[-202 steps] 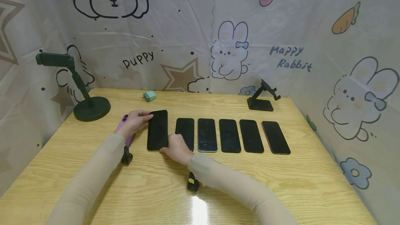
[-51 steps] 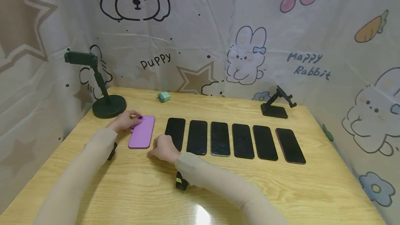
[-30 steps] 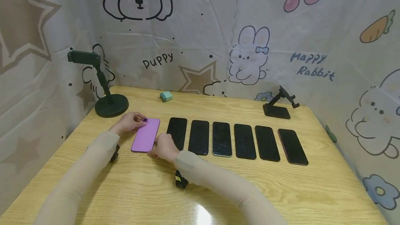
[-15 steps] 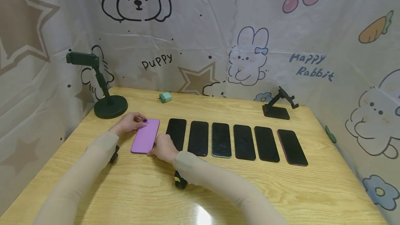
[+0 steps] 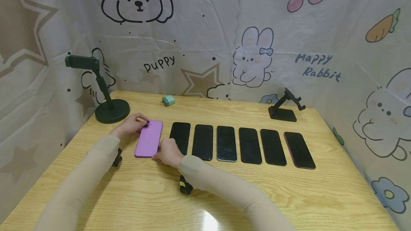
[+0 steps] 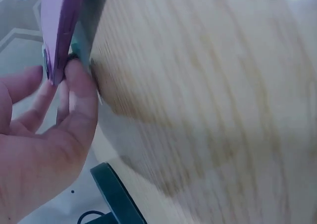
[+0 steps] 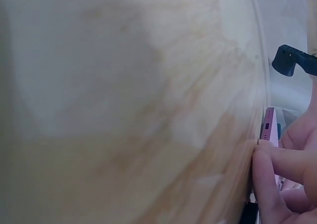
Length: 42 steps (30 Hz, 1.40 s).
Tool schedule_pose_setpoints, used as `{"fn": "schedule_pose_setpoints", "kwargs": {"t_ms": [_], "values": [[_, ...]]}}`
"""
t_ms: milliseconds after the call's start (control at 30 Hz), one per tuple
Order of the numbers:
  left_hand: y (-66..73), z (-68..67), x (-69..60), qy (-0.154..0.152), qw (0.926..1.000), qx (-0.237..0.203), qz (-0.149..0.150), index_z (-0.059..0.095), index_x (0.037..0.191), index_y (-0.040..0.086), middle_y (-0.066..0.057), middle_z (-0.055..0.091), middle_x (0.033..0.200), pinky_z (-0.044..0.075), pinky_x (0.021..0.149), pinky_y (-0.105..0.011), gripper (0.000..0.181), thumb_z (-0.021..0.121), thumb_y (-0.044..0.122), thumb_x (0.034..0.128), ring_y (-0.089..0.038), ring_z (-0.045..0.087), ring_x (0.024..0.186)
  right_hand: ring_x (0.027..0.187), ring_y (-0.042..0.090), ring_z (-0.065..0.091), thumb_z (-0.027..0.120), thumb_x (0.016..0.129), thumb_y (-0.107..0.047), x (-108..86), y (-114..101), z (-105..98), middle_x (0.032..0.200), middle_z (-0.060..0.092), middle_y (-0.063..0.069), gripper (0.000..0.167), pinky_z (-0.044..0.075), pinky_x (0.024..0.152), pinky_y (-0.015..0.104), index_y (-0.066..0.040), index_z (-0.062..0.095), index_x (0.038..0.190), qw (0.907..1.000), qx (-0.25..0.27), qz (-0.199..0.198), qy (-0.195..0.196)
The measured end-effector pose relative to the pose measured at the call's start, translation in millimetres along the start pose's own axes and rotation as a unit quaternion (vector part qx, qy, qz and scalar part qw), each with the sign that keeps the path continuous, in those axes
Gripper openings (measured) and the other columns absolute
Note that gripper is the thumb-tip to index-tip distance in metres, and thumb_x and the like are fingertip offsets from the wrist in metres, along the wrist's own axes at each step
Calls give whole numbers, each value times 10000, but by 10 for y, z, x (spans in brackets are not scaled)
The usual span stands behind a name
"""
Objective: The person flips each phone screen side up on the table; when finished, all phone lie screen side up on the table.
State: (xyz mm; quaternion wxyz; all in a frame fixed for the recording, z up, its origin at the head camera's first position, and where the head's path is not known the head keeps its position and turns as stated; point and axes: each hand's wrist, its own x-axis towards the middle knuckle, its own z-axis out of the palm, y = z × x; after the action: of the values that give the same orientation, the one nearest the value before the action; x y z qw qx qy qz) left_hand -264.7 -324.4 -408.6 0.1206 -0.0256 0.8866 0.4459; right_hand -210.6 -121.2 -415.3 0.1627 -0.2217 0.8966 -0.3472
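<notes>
The purple smartphone [image 5: 149, 140] lies at the left end of a row of phones, its back and camera facing up. My left hand [image 5: 130, 124] pinches its upper left corner; in the left wrist view the purple phone [image 6: 60, 23] sits between thumb and fingers. At the lower right corner, my right hand [image 5: 169, 152] holds the same phone with its fingertips. The right wrist view shows the phone's bottom edge [image 7: 268, 126] with its port, close to the right fingers. Just right of it lies a black-screened phone [image 5: 180, 134], partly hidden by the right hand.
Several more dark-screened phones, among them a silver-edged phone [image 5: 226, 143], continue the row rightward. A dark green phone stand [image 5: 112, 111] stands back left. A teal charger [image 5: 168, 100] lies at the back, and a black phone stand [image 5: 282, 114] at back right.
Earlier both hands held a black phone, which now lies in the row. The purple phone, then slanted under the left hand, has moved right and straightened; the right hand now touches it. The view shifted slightly.
</notes>
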Motion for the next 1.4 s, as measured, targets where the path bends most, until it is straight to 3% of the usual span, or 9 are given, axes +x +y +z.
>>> {"fn": "schedule_pose_setpoints", "kwargs": {"t_ms": [267, 500, 633, 867, 1133, 1400], "values": [[50, -7, -20, 333, 9993, 80, -157, 431, 1351, -119, -265, 539, 1180, 489, 654, -217, 426, 436, 150, 1021, -196, 538, 916, 433, 22, 557, 783, 803, -141, 14, 15, 9, 525, 643, -27, 152, 444, 451, 138, -53, 719, 696, 9997, -235, 7, 41], [91, -4, -13, 917, 9949, 404, 74, 588, 1210, -132, -186, 661, 987, 485, 611, -187, 406, 520, 184, 964, -121, 556, 784, 439, 15, 525, 794, 797, -199, -2, 42, -5, 543, 632, -40, 162, 419, 437, 141, -58, 721, 762, 9989, -356, -293, 123], [113, 20, -22, 1100, 9928, 465, 112, 609, 1192, -114, -201, 666, 1003, 484, 617, -188, 406, 540, 207, 953, -132, 560, 790, 432, 20, 546, 779, 812, -245, -24, 53, -16, 546, 636, -35, 205, 424, 435, 139, -86, 689, 721, 9987, -192, -468, 85], [143, 66, -10, 1468, 9879, 490, 109, 649, 1136, -86, -197, 682, 993, 463, 607, -170, 386, 569, 225, 923, -96, 561, 738, 418, 2, 485, 741, 841, -347, -50, 58, -35, 487, 565, -72, 287, 340, 412, 143, -135, 630, 682, 9968, -391, -686, 155], [191, 101, 30, 1599, 9864, 363, 71, 656, 1113, -66, -158, 679, 969, 469, 604, -169, 369, 584, 235, 911, -65, 545, 701, 376, 26, 467, 675, 862, -468, -73, 54, -36, 477, 595, -29, 405, 303, 373, 172, -143, 593, 635, 9980, -103, -597, 157], [243, 154, 85, 1538, 9878, 189, 159, 650, 1123, -60, -156, 668, 971, 475, 587, -167, 362, 582, 223, 908, -50, 545, 684, 374, -4, 445, 610, 907, -483, -90, 31, -51, 464, 499, -94, 407, 302, 364, 155, -156, 550, 673, 9924, -543, -1011, 439]]}}
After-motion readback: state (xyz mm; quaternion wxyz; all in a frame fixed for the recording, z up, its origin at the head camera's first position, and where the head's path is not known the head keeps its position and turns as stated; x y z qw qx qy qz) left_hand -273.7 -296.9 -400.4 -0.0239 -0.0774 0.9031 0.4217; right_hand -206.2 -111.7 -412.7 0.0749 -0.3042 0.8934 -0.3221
